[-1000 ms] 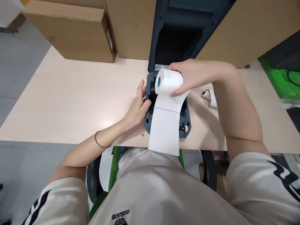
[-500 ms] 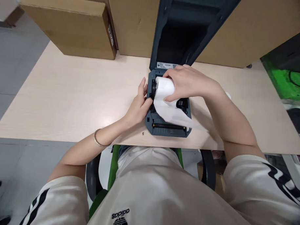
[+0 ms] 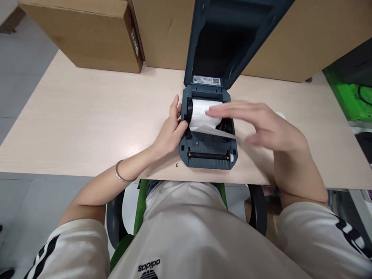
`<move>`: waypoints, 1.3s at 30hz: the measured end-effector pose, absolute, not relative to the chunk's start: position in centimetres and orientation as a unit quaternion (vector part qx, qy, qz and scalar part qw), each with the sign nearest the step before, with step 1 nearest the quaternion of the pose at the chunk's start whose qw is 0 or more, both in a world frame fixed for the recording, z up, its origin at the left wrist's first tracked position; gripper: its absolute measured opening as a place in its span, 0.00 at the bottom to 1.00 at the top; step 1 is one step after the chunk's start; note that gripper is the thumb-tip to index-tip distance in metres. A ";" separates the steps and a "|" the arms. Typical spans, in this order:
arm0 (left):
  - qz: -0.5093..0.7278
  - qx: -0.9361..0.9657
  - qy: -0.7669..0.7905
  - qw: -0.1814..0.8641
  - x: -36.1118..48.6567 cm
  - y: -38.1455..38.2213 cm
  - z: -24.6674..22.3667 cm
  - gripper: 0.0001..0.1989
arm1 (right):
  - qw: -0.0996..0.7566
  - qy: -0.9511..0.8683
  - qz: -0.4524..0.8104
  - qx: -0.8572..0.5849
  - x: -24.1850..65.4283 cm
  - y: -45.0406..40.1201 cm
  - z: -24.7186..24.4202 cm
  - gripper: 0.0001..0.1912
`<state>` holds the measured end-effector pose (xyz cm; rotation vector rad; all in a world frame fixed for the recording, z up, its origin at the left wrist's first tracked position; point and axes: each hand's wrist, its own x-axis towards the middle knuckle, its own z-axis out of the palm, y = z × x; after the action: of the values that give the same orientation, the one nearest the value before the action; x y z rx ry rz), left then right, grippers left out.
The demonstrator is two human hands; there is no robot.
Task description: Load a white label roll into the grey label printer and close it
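A dark blue-grey label printer stands on the table with its lid raised. Inside it, a white paper roll sits between dark holders, its loose end slanting out to the right. My left hand grips the printer's left side, thumb over the edge beside the left holder and fingers along the outside. Over the right part of the roll hovers my right hand, fingers stretched out and holding nothing; its fingertips overlap the paper, and contact cannot be told. A black roller crosses the printer's front.
Cardboard boxes line the back of the pale wooden table. At the far right is a bright green surface with a black cable. A chair armrest lies below the table edge. A small white item shows behind my right hand.
My right hand has let go of the paper roll and moved right, its fingers straightening. The roll now lies level between the holders. My left hand stays at the printer's side.
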<state>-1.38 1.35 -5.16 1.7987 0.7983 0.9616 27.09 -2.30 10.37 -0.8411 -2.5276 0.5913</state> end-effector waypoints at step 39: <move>0.415 0.691 0.349 0.477 -1.5 1.1 -4.7 0.46 | 0.247 -0.929 0.155 -0.228 25.9 -12.5 5.4 0.21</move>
<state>-1.48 1.05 -4.73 1.6895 0.8539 1.0152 25.92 -12.53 5.41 -0.6206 -2.5327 0.4237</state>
